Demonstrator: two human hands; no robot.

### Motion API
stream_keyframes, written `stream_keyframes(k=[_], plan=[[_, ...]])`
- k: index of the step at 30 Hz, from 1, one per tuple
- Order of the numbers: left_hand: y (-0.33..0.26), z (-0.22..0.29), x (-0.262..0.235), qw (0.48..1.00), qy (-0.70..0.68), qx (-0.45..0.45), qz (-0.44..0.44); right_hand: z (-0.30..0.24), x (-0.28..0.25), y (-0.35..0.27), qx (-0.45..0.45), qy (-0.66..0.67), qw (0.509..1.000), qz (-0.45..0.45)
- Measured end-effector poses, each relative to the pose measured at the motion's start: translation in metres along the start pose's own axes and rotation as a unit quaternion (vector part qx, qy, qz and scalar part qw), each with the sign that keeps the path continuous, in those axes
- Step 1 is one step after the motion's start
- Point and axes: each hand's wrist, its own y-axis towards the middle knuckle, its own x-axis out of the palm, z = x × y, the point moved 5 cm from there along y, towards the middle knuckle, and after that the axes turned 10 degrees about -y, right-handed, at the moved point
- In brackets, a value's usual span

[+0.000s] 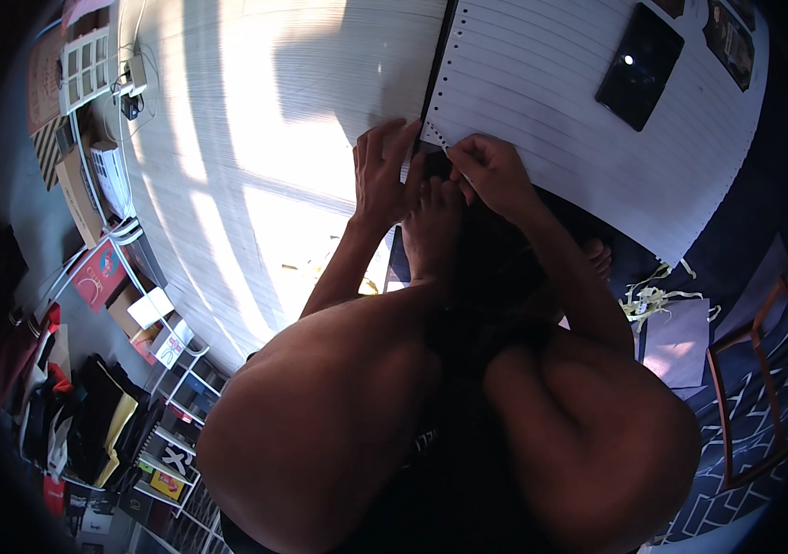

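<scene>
Leftmost, well left of the big lined sheet: white wire shelving (135,268) stacked with boxes, a red packet (98,274), small white cartons (156,319); dark bags and clothing (80,415) heaped lower down, far from the sheet's near edge. Up by the sheet's far left corner, a white compartment tray (87,63) and a small white adapter with cable (135,74).

Left lined sheet (255,120) spread flat on the floor, sunlit in broad bands, pale yellow paper scraps (320,268) lying on its near part. Along its right edge, a dark binding strip (437,65) running away from the viewer, separating it from a second lined sheet (579,102) with a row of punched holes down its left margin.

Left hand (383,175) resting at the near end of the strip, fingers spread and curled loosely over the left sheet's edge, touching the paper; grip itself not clear. Right hand (491,171) just beside it, fingers bent and pinched at the punched corner of the right sheet. Between both hands, a bare foot (431,231) pressed against the sheets' near edge. Knees filling the lower view.

Right of the hands, on the right sheet's far part: a black phone (640,66), lying flat. Off the right sheet's near edge: a tangle of yellow paper strips (650,300), a lilac card (678,342), patterned navy mat (745,434), wooden chair frame (763,369).
</scene>
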Motion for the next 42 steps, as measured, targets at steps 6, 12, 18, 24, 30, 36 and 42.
stream_keyframes(k=[6, 12, 18, 24, 30, 36, 42], plan=[[-0.0008, 0.0019, 0.0019, 0.999, 0.034, -0.005, -0.015, -0.0030, -0.0011, -0.0029, 0.020, -0.020, 1.000, 0.010], [-0.0009, 0.0024, 0.0027, 0.999, 0.036, -0.009, -0.018, 0.0006, -0.0008, -0.0027, 0.026, -0.008, 0.999, 0.019], [-0.0009, 0.0038, 0.0033, 0.999, 0.047, -0.003, -0.026, 0.0004, -0.0022, -0.0041, 0.041, 0.001, 0.999, 0.029], [-0.0007, 0.0043, 0.0039, 0.999, 0.039, -0.015, -0.020, -0.0011, -0.0028, -0.0050, 0.054, 0.014, 0.998, 0.042], [-0.0006, 0.0054, 0.0057, 0.997, 0.069, -0.003, -0.033, -0.0016, -0.0034, -0.0052, 0.060, 0.017, 0.997, 0.051], [-0.0009, 0.0068, 0.0073, 0.997, 0.079, 0.007, -0.024, -0.0017, -0.0033, -0.0051, 0.058, 0.016, 0.997, 0.054], [-0.0011, 0.0074, 0.0105, 0.993, 0.113, 0.011, -0.026, -0.0016, -0.0030, -0.0059, 0.036, -0.005, 0.998, 0.057]])
